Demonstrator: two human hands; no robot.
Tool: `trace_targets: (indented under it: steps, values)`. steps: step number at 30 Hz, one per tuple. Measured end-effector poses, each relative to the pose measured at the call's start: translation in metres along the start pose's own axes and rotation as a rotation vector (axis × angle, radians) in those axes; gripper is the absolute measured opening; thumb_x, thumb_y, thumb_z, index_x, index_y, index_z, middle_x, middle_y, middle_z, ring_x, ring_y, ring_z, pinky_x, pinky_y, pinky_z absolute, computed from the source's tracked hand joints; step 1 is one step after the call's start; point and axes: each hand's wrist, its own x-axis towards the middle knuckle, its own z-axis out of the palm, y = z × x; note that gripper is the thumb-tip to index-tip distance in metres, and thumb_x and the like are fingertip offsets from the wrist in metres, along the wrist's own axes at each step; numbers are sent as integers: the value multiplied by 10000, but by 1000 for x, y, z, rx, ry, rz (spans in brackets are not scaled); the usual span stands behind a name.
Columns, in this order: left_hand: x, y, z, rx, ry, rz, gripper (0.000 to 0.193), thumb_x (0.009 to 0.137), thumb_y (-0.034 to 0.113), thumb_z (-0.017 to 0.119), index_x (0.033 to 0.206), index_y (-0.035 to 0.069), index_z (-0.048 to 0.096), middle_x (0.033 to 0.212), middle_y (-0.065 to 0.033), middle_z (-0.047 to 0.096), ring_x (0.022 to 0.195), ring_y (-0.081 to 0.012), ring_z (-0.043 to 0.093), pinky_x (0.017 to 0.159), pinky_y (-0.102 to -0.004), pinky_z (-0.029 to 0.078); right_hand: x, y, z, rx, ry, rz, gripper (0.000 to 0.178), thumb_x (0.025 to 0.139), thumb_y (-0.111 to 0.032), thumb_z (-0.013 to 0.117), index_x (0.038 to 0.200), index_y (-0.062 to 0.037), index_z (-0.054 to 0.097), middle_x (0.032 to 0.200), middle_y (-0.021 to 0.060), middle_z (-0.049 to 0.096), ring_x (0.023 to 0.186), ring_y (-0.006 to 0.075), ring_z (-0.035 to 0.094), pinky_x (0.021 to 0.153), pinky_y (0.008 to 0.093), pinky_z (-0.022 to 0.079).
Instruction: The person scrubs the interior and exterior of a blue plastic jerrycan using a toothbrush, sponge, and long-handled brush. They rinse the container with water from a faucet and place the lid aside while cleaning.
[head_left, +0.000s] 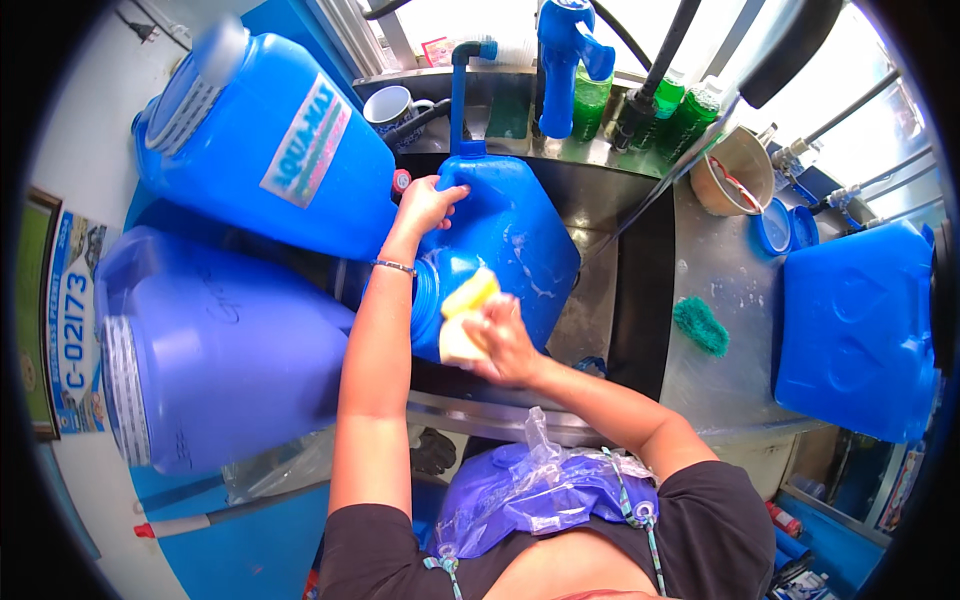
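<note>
A blue water container point(520, 240) lies in the metal sink point(600, 290), with wet soapy streaks on its side. Its wide threaded mouth faces toward me. My left hand point(432, 206) is closed around the container's handle at the upper left. In my right hand point(508, 345) is a yellow and cream sponge point(470, 295), held against or just in front of the container near its mouth. The hand and sponge are slightly blurred. Whether the sponge touches the surface I cannot tell.
Two large containers, one blue point(250, 160) and one purplish point(225, 330), stand at left. On the right counter lie a green scrubbing pad point(701, 326), a cream tub point(733, 172) and another blue container point(855, 330). Green bottles point(690, 115) and a mug point(388, 106) line the back.
</note>
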Motion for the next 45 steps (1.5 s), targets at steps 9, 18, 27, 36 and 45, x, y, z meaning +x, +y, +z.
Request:
trace_targets:
  steps: [9,18,27,36,45]
  values:
    - [-6,13,8,-17,43,-10,285,838,294,749,920,33,668,671,-41,613,493,-118,576,460,-265,465,-66,78,-22,-122,180,921,531,932,-332,589,1283,-3,365,1234,266,420,1176,377,431,1017,495,365]
    - [-28,28,14,-2,100,20,288,806,276,775,895,22,674,653,-32,606,490,-104,566,445,-252,464,-82,78,7,42,306,1047,309,881,-81,516,1172,6,459,1130,254,500,1090,387,526,965,496,431]
    - [-32,31,12,107,134,103,282,825,266,752,889,4,669,638,-52,623,495,-107,586,455,-260,464,-52,86,19,-373,77,397,555,923,-190,497,1357,117,335,1319,421,358,1272,563,340,1137,548,230]
    - [-35,21,18,178,197,256,284,820,257,710,866,-18,661,641,-126,654,501,-189,633,520,-332,500,-76,109,19,52,517,785,540,1025,-329,409,1462,-21,331,1443,224,407,1397,356,339,1154,449,256]
    - [-98,20,42,275,186,397,271,758,179,744,853,-19,585,646,-204,610,602,-349,646,549,-405,484,105,51,-99,-318,138,97,421,662,-215,732,1043,-47,669,1045,168,699,985,327,682,910,427,519]
